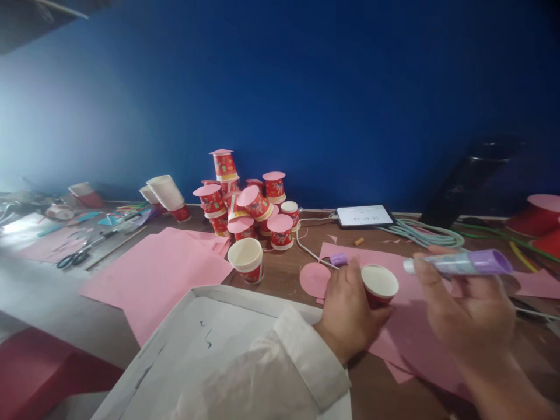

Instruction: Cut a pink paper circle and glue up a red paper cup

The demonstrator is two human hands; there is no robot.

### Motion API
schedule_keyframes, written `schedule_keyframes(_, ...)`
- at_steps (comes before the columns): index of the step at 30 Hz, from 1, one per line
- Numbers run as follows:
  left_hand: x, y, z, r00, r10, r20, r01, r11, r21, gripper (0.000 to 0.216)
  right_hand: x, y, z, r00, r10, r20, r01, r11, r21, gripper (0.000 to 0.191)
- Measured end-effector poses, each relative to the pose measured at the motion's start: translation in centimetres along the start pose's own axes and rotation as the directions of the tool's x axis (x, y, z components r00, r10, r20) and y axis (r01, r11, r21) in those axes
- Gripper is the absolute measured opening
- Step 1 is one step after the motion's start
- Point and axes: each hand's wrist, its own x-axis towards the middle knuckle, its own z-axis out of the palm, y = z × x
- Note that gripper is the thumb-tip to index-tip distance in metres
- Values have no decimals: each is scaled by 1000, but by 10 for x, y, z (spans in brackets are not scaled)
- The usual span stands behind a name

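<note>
Fingers of my left hand [350, 312] wrap round a red paper cup [380, 282] that stands upright, its white mouth facing up. My right hand [464, 312] is raised to the right of it, pinching a glue stick [459, 263] with a purple end; its white tip points left towards the cup. Just left of my left hand lies a round pink paper disc [315, 280]. A purple cap [338, 259] sits above that disc. Pink paper sheets [415, 318] spread under and beside the cup.
Several red cups with pink discs [254, 204] are piled at the wall. Another open cup [246, 260] stands by a white tray [210, 294]. A phone [365, 216] with a timer, coiled cables [429, 233], scissors [74, 256] and stacked cups [166, 193] lie around.
</note>
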Motion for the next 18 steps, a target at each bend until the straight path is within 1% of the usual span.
schedule_keyframes(4, 0, -1, 0, 1000, 19, -10, -19, 1000, -12, 100, 0, 0, 1, 1000, 21, -20, -21, 1000, 16, 52)
schedule_keyframes(7, 0, -2, 1, 999, 48, -20, -48, 999, -20, 102, 2, -2, 2, 998, 35, -58, -30, 995, 96, 48)
schedule_keyframes(9, 0, -2, 1, 999, 51, -5, -51, 998, -25, 103, 4, -3, 3, 995, 42, -85, -31, 991, 133, 47)
schedule_keyframes(11, -1, -2, 0, 999, 44, 15, -43, 999, -27, 103, 5, -3, 4, 994, 33, -101, -19, 991, 132, 44)
schedule_keyframes(13, -1, -1, 0, 999, 46, 26, -46, 999, -29, 102, 5, -2, 4, 995, 20, -96, -8, 992, 127, 42)
schedule_keyframes(16, -1, -1, -1, 998, 59, 31, -58, 998, -37, 100, 5, -3, 3, 997, 18, -79, -7, 990, 140, 42)
schedule_keyframes(18, -1, -1, -1, 998, 60, 32, -59, 997, -41, 99, 5, -5, 3, 997, 11, -71, -2, 993, 115, 42)
